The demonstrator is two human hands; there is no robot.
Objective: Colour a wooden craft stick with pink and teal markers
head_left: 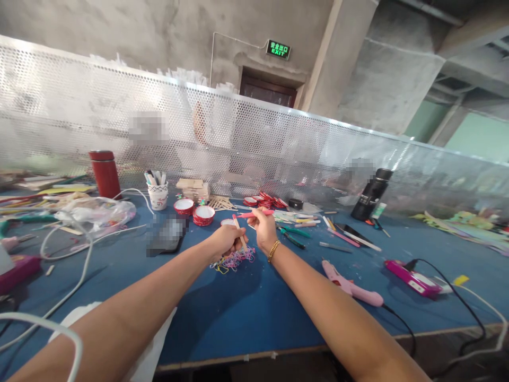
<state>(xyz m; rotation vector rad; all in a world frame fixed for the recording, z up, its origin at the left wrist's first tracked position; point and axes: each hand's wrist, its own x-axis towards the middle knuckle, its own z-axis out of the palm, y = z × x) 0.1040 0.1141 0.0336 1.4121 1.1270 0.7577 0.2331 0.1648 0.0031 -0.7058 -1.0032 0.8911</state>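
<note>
Between the fingers of my left hand (229, 240) is a flat wooden craft stick (240, 235), held upright and tilted. Closed around a slim pink pen-like tool (262, 213) is my right hand (262, 227), a gold bracelet at its wrist. The tool's tip points left and is close to the stick's upper end; whether they touch I cannot tell. Just beneath my left hand lies a tangled heap of colourful thin loops (234, 260). Behind the hands stand small red-and-white round containers (203, 214).
A pink glue gun (352, 284) and purple power strip (413, 277) lie right, with trailing cords. Green-handled pliers (292, 237) rest near my right wrist. A phone (169, 233), pen cup (158, 195) and red bottle (105, 174) stand left. A perforated metal screen (270, 143) borders the table's back.
</note>
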